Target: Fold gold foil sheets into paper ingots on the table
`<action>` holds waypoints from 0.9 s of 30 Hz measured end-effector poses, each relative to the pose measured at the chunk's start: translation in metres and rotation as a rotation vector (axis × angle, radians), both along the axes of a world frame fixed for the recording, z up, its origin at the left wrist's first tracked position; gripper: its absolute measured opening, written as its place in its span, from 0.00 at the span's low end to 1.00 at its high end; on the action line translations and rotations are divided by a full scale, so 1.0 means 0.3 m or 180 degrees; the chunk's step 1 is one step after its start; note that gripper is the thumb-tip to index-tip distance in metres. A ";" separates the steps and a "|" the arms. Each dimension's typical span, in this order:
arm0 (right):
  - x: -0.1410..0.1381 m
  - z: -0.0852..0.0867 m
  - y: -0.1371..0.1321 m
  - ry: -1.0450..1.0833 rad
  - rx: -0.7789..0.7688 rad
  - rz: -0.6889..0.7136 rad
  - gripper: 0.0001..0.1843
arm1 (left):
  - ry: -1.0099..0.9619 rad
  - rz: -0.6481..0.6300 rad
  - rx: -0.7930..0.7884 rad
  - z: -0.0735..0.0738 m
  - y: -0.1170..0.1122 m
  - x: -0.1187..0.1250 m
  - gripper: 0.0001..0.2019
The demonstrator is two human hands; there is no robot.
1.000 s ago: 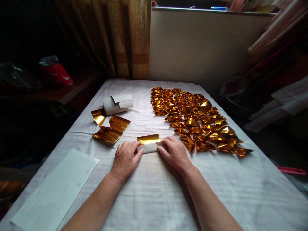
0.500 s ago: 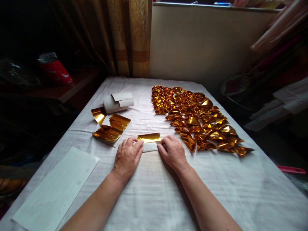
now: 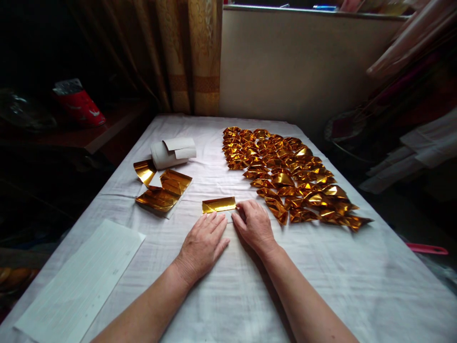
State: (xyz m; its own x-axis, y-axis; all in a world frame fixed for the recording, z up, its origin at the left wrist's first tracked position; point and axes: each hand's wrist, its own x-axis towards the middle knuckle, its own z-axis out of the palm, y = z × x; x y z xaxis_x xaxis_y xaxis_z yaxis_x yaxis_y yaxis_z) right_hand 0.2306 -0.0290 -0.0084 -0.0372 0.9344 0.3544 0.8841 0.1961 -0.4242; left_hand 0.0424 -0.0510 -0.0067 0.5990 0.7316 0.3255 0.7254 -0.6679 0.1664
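Observation:
A small folded gold foil paper point(image 3: 219, 205) lies on the white cloth in front of me. My left hand point(image 3: 204, 244) lies flat with fingers stretched out, fingertips at the paper's near edge. My right hand point(image 3: 254, 225) rests beside it, its fingers curled down on the paper's right end. To the right spreads a large group of several folded gold foil pieces point(image 3: 289, 174). Loose gold foil sheets point(image 3: 162, 190) lie to the left, with a white paper roll point(image 3: 173, 151) behind them.
A long white sheet point(image 3: 82, 281) lies at the near left on the cloth-covered table point(image 3: 321, 286). A red packet point(image 3: 78, 102) sits on a dark shelf at the left. Curtains and a pale wall stand behind. Cluttered fabrics fill the right side.
My left hand has slid right and flattened out over the paper's near part. The white underside that showed before is now covered, leaving only the gold strip visible.

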 end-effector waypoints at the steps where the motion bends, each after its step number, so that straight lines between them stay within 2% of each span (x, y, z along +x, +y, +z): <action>1: 0.000 -0.003 0.000 0.0038 0.0009 -0.0008 0.06 | -0.0005 0.0005 -0.0004 -0.001 0.000 -0.001 0.21; 9: 0.007 -0.001 0.000 0.0090 -0.0130 0.0043 0.03 | 0.0019 0.0019 -0.0035 -0.008 -0.002 0.000 0.21; 27: -0.004 0.019 -0.013 -0.0041 -0.0134 0.0049 0.09 | 0.0125 0.0047 0.0032 -0.016 -0.007 -0.003 0.23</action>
